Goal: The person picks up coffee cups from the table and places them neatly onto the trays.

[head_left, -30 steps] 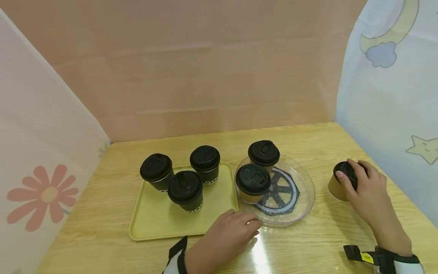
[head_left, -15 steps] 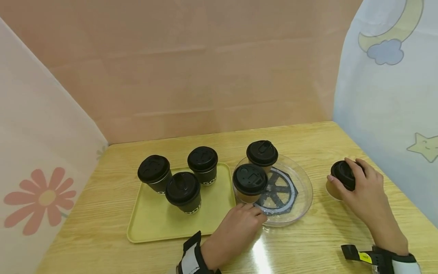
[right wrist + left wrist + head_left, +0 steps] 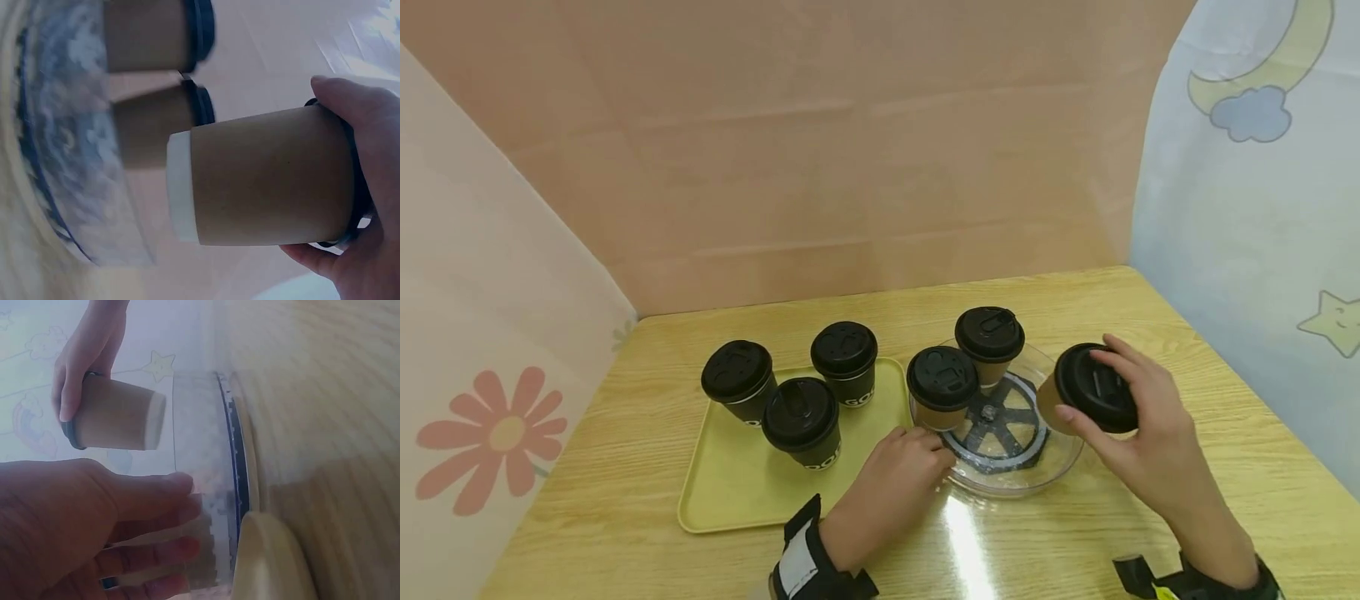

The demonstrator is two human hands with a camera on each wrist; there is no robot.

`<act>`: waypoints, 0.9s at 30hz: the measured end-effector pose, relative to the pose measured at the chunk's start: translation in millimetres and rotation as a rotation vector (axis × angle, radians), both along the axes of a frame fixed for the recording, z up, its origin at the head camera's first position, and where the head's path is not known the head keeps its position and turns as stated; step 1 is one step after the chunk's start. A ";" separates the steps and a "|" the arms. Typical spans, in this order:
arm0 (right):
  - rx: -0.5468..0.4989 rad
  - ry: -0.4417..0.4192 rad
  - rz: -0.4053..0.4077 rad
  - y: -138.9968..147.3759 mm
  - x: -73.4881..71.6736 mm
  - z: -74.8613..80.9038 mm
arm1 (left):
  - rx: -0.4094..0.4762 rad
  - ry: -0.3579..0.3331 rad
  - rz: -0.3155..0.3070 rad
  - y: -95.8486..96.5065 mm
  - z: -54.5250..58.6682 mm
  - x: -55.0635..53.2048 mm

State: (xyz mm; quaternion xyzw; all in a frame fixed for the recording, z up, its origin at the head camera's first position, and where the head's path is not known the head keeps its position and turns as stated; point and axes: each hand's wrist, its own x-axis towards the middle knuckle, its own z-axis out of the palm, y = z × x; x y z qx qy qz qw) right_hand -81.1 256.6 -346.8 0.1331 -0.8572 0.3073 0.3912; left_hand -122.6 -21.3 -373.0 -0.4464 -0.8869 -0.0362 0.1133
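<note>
My right hand (image 3: 1157,433) holds a brown paper cup (image 3: 1051,404) by its black lid, slightly tilted above the right side of a clear round turntable tray (image 3: 1060,471). In the right wrist view, the thumb and fingers grip the held cup (image 3: 269,178) around its lid end. Two brown cups with black lids, one nearer (image 3: 942,392) and one farther (image 3: 990,337), stand upright on the turntable. My left hand (image 3: 891,492) is at the turntable's front left rim. In the left wrist view its fairly straight fingers (image 3: 159,550) touch the clear wall (image 3: 200,431).
A yellow tray (image 3: 730,508) left of the turntable bears three dark lidded cups: left (image 3: 741,379), back (image 3: 847,362) and front (image 3: 805,421). A wooden table (image 3: 1075,550) lies beneath everything. Cloth screens stand at the back and both sides.
My right hand has lifted the brown cup from the table and carried it left over the turntable. The turntable's cups have shifted around, and my left hand has slid left along the rim.
</note>
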 end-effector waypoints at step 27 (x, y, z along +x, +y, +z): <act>0.099 0.035 0.205 -55.5 -5.5 -24.3 | 0.006 0.056 0.068 -4.7 0.6 -12.6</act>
